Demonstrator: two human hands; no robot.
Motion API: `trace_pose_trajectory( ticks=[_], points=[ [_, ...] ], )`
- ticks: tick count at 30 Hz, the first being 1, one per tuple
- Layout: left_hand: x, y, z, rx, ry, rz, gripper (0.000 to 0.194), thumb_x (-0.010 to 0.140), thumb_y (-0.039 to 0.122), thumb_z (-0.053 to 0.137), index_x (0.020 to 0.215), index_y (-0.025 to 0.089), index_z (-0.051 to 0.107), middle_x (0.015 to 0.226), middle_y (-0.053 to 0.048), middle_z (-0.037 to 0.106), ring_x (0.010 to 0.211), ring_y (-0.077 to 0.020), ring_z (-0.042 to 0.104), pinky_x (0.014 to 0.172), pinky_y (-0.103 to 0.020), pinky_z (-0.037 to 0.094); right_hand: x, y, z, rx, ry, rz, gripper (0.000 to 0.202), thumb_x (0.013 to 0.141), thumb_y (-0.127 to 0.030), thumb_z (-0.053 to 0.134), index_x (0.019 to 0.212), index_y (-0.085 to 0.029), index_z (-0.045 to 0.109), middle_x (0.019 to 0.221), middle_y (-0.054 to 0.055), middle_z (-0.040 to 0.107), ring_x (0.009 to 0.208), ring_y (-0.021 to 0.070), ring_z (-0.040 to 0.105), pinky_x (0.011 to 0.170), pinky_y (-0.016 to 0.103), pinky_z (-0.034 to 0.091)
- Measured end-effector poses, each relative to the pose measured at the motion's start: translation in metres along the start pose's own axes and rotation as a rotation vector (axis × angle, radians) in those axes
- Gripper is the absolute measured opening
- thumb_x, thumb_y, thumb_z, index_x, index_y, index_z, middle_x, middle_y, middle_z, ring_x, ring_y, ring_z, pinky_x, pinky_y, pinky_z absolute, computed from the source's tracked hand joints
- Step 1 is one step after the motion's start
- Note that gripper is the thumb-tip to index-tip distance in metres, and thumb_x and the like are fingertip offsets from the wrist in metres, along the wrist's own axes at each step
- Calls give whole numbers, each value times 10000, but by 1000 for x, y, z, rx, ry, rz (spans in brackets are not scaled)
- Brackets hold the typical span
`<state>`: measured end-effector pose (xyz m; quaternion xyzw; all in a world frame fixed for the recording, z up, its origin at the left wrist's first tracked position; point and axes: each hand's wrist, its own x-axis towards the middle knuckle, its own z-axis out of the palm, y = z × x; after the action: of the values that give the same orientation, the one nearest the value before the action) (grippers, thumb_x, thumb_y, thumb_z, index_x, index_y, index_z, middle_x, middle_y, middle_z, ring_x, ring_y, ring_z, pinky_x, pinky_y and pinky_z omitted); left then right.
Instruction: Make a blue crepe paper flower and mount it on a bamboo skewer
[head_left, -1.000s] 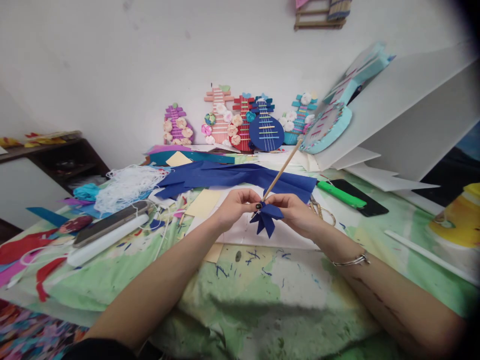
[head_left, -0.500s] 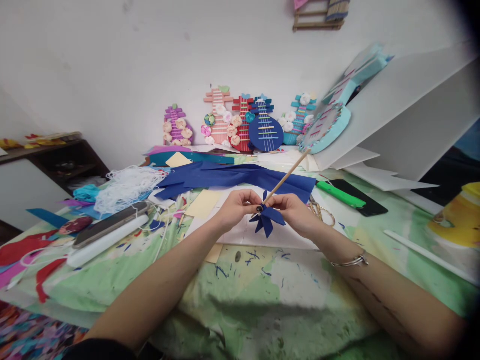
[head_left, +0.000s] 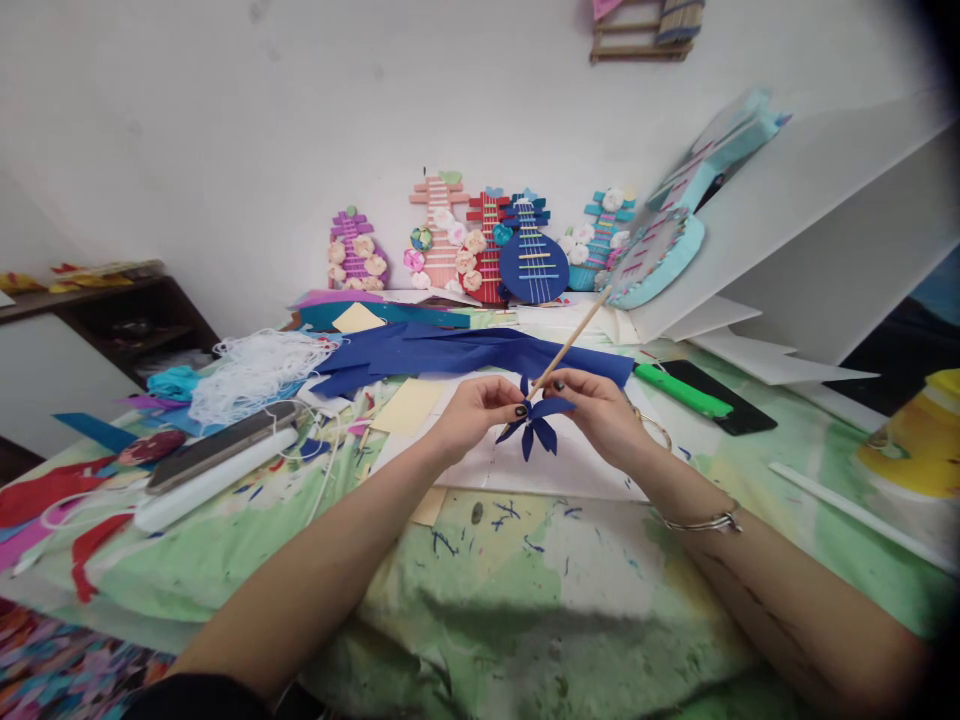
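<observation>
A dark blue flower shape [head_left: 541, 434] with several petals hangs between my hands, above a white sheet [head_left: 585, 470]. From its centre a thin wooden stick [head_left: 571, 340] slants up to the right. My left hand [head_left: 480, 412] pinches the flower near its centre, thumb and fingers together. My right hand [head_left: 596, 408] is closed at the stick's lower end and a right-hand petal; exactly which of the two its fingertips grip is partly hidden. Behind them lie folded blue sheets [head_left: 442, 352].
White string [head_left: 251, 375], a phone [head_left: 221, 450] and a white bar lie left. A green cutter [head_left: 684, 390], black tablet [head_left: 739, 405], scissors [head_left: 656, 428] and yellow container [head_left: 915, 440] are right. Decorated lute shapes [head_left: 534, 265] stand against the wall.
My right hand has shifted slightly right and up, its fingers now at a petal. The flower has turned and the stick's top has moved a little left and up.
</observation>
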<state>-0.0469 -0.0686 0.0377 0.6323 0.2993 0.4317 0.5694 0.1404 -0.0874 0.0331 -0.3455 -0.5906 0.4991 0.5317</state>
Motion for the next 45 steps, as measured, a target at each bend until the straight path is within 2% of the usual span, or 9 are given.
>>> trace_pose_trajectory(
  ticks=[3,8,13,29,45],
  points=[
    [-1,-2,0,45,-12,-22,219,619,221,777,727,100,629,689,-37,634,635,-123,580,625,-263,437,-1,-4,0,-25,2,-49,268,802,-407,626,953,-194,688,833,38,634,798,158,580,762,313,461],
    [-1,0,2,217,0,-25,175,624,202,752,735,109,654,659,-39,636,587,-120,561,560,-248,407,-3,-5,2,-145,32,-106,194,742,-369,695,789,-181,696,759,37,653,725,161,585,689,312,476],
    [-2,7,5,416,9,14,98,629,177,728,684,122,669,615,-22,633,555,-108,543,539,-232,377,-3,-6,0,-125,45,-83,124,677,-263,747,760,-185,698,738,33,681,698,159,617,672,307,493],
    [-2,6,3,414,1,-31,135,606,191,728,681,117,643,594,8,602,525,-73,504,527,-207,369,-3,-7,0,-124,45,-60,106,644,-179,741,744,-188,705,727,23,690,701,157,645,667,294,507],
    [-1,1,0,499,14,37,112,616,195,712,676,128,644,644,-4,618,549,-81,483,527,-209,382,-3,-6,2,-116,33,-61,86,651,-187,738,731,-183,706,718,18,683,693,143,635,666,277,518]
  ],
)
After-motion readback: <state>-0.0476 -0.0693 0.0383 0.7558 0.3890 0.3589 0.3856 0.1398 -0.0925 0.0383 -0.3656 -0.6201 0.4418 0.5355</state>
